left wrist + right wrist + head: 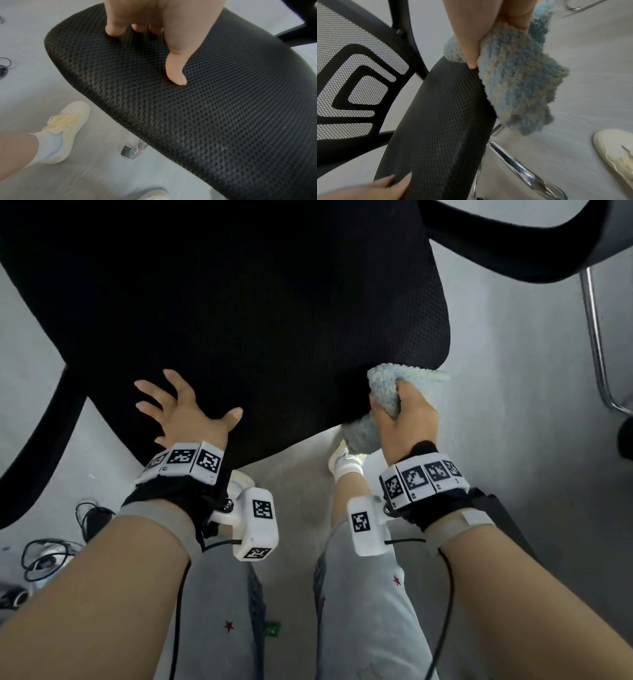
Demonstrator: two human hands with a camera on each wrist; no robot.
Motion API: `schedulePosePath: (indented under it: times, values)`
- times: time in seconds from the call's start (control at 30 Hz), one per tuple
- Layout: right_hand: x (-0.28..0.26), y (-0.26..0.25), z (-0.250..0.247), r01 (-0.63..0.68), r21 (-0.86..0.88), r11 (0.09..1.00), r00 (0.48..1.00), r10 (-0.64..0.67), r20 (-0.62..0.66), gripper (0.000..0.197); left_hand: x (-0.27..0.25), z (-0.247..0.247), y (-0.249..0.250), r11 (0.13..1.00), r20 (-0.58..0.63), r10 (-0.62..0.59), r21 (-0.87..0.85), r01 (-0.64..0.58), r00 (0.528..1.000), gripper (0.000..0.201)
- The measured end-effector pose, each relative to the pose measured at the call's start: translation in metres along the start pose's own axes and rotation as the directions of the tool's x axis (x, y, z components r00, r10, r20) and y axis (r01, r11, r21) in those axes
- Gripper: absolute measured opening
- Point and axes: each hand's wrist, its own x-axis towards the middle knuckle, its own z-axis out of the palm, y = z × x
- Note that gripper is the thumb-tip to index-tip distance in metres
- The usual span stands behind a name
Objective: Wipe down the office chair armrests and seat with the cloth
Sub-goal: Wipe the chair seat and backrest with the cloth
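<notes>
The office chair's black mesh seat [239,320] [205,108] [440,121] fills the upper head view. My left hand [181,409] [145,44] lies flat on the seat's front left corner with fingers spread, pressing the mesh. My right hand [404,419] [481,40] grips a bunched blue-and-beige fluffy cloth [387,392] [518,83] against the seat's front right edge. Part of the cloth hangs below the seat rim. One black armrest [37,446] curves down at the left, another [513,248] runs across the top right.
The chair's mesh backrest [351,67] stands behind the seat. Chrome base legs [522,169] [135,148] spread beneath it. My legs and cream shoes [67,129] [614,151] stand close to the front edge. Cables [48,553] lie on the grey floor at left; a chrome tube frame [596,337] at right.
</notes>
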Motion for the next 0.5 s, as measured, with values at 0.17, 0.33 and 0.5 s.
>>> schedulePosePath:
  times: [0.17,0.33,0.5]
  values:
    - [0.007,0.012,-0.015,0.121,0.006,0.993,0.976,-0.117,-0.185,0.032,-0.001,-0.001,0.001,1.000,0.009,0.000,0.007,0.000,1.000,0.104]
    - [0.012,0.002,-0.027,-0.008,0.279,0.960,0.982,0.061,-0.180,0.024,-0.001,-0.002,0.002,1.000,0.021,-0.005,0.023,0.004,1.000,0.104]
    - [0.012,0.003,-0.038,-0.008,0.345,0.939,0.972,0.088,-0.217,0.010,-0.001,-0.003,0.000,1.000,0.026,0.005,0.028,-0.005,1.000,0.104]
